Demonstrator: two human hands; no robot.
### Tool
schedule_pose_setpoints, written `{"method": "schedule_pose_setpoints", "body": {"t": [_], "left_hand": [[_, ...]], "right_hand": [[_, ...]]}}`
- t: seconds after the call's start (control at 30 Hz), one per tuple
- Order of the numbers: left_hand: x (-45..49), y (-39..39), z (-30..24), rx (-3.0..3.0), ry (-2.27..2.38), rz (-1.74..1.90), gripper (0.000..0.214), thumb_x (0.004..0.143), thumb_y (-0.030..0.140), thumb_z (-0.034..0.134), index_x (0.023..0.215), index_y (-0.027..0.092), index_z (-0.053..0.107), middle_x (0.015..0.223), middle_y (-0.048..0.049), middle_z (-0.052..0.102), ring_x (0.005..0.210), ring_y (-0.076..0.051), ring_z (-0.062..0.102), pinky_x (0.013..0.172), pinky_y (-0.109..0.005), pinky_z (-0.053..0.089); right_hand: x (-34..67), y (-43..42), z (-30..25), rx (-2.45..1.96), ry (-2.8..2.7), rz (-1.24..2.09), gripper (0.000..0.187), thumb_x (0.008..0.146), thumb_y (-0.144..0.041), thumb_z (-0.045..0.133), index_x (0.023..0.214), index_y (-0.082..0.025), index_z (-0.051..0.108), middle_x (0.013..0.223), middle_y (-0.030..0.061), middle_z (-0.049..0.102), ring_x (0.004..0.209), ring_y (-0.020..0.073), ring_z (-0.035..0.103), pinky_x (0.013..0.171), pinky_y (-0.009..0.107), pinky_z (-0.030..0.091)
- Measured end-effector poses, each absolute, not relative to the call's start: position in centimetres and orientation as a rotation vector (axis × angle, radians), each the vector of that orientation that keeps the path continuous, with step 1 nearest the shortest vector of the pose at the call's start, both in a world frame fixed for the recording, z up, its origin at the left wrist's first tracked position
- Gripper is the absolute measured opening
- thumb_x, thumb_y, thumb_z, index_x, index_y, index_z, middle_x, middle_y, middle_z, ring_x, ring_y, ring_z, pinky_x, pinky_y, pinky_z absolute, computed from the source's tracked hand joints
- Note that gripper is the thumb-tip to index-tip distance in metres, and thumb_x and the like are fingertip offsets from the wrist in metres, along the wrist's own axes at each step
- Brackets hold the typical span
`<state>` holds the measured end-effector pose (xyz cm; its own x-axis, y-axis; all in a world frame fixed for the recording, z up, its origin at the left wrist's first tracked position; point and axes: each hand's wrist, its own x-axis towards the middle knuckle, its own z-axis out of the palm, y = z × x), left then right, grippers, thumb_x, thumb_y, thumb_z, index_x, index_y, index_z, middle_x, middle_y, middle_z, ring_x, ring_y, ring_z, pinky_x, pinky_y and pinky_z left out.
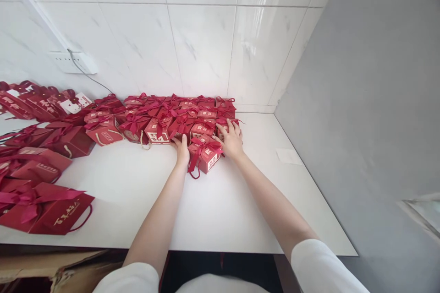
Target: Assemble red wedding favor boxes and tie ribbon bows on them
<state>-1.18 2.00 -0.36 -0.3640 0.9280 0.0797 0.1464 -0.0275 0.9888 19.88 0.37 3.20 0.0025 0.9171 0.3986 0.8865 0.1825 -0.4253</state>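
Small red gift boxes (158,128) with magenta ribbon bows stand in tight rows against the tiled wall. One red gift box (205,158) sits turned at an angle in front of them, its corded handle hanging on the left. My left hand (181,150) rests low against the front row, just left of this angled box; its thumb points up, and some fingertips are hidden by the boxes. Over the box at the right end of the front row, my right hand (232,141) lies with its fingers spread. Neither hand lifts a box.
Larger red boxes (44,208) with bows line the left side of the white table (213,219). Red packets (37,100) stand behind them. A wall socket (74,62) with a cable is above. A grey panel (371,100) borders the right side; a cardboard carton (58,268) is below left.
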Motion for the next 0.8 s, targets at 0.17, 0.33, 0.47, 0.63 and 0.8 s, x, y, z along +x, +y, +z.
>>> {"method": "schedule_pose_setpoints", "body": {"t": [0.17, 0.33, 0.47, 0.63, 0.8], "left_hand": [[-0.6, 1.4, -0.9, 1.092, 1.529, 1.418, 0.093, 0.092, 0.071, 0.032, 0.159, 0.013, 0.002, 0.167, -0.0103, -0.004, 0.153, -0.022, -0.006, 0.126, -0.038, 0.004], [0.0, 0.9, -1.3, 1.129, 1.536, 1.431, 0.089, 0.092, 0.062, 0.046, 0.158, 0.013, 0.013, 0.167, -0.0121, 0.005, 0.154, -0.021, -0.001, 0.126, -0.037, 0.003], [0.2, 0.7, -1.3, 1.125, 1.585, 1.544, 0.077, 0.09, 0.049, 0.057, 0.154, 0.015, 0.027, 0.163, -0.0161, 0.024, 0.152, -0.026, 0.019, 0.125, -0.04, 0.016], [-3.6, 1.4, 0.3, 0.976, 1.758, 1.841, 0.066, 0.095, 0.024, 0.044, 0.153, 0.015, 0.015, 0.16, -0.0197, 0.018, 0.151, -0.025, 0.02, 0.125, -0.041, 0.016], [-10.4, 3.2, 3.2, 1.155, 1.846, 1.826, 0.06, 0.088, 0.017, 0.051, 0.143, 0.01, 0.029, 0.145, -0.02, 0.037, 0.148, -0.028, 0.025, 0.125, -0.045, 0.017]], "right_hand": [[19.7, 0.1, 2.8, -1.645, -1.879, 0.051, 0.064, 0.091, -0.061, 0.051, 0.146, -0.03, 0.046, 0.162, 0.0082, 0.03, 0.147, 0.036, 0.023, 0.116, 0.063, 0.022], [19.2, 1.3, 2.3, -1.697, -1.84, 0.016, 0.056, 0.093, -0.048, 0.051, 0.145, -0.026, 0.048, 0.16, 0.0071, 0.035, 0.146, 0.034, 0.026, 0.118, 0.062, 0.016], [19.4, 1.0, 2.1, -1.635, -1.832, 0.001, 0.061, 0.094, -0.05, 0.049, 0.15, -0.027, 0.038, 0.164, 0.009, 0.024, 0.15, 0.0329, 0.019, 0.119, 0.064, 0.01], [20.4, -0.2, 0.7, -1.529, -1.467, 0.035, 0.101, 0.082, -0.065, 0.06, 0.157, -0.02, 0.01, 0.166, 0.019, 0.004, 0.153, 0.0318, 0.009, 0.119, 0.06, 0.014], [21.3, 0.4, -1.4, -1.408, -1.32, 0.38, 0.128, 0.068, -0.062, 0.076, 0.157, -0.014, -0.003, 0.164, 0.0236, 0.008, 0.153, 0.0318, 0.013, 0.12, 0.05, 0.024]]}}
